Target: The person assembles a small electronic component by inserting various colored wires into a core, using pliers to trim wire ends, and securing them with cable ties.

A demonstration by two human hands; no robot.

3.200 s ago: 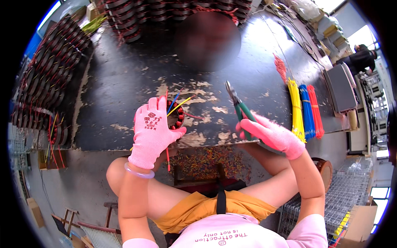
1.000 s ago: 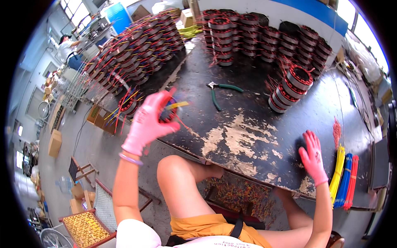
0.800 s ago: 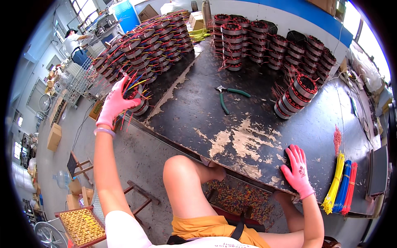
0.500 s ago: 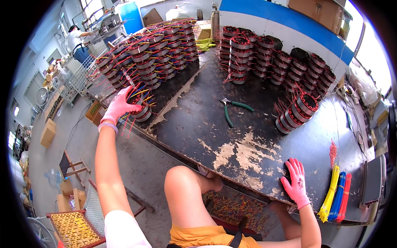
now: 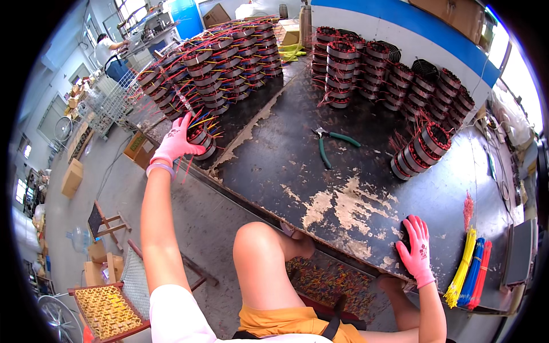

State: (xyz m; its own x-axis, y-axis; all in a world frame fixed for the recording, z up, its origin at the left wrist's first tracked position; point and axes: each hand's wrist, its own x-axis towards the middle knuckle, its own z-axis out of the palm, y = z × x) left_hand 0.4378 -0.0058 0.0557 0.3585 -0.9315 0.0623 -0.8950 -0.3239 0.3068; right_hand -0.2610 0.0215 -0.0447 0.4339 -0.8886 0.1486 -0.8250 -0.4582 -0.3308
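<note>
My left hand (image 5: 177,143), in a pink glove, is at the table's left edge beside a short stack of motor stators (image 5: 206,147). Its thumb and fingers are spread apart, with the thumb close against the stack; whether it touches is hard to tell. These stators have grey metal rings, red windings and loose red, blue and yellow leads. My right hand (image 5: 416,254), also gloved in pink, lies open and flat near the table's front edge, holding nothing. Green-handled cutting pliers (image 5: 329,143) lie spread on the dark worn tabletop (image 5: 274,166) between the hands.
Tall stator stacks with coloured leads (image 5: 209,74) stand back left; more stacks (image 5: 341,74) line the back right. A leaning stack (image 5: 420,151) is nearer. Yellow (image 5: 462,268), blue (image 5: 472,271) and red wire bundles (image 5: 481,274) lie at right. A person (image 5: 106,50) stands far left.
The whole view has shifted slightly, so things sit a little further right. Both hands keep nearly the same places, the left beside the short stack and the right on the table.
</note>
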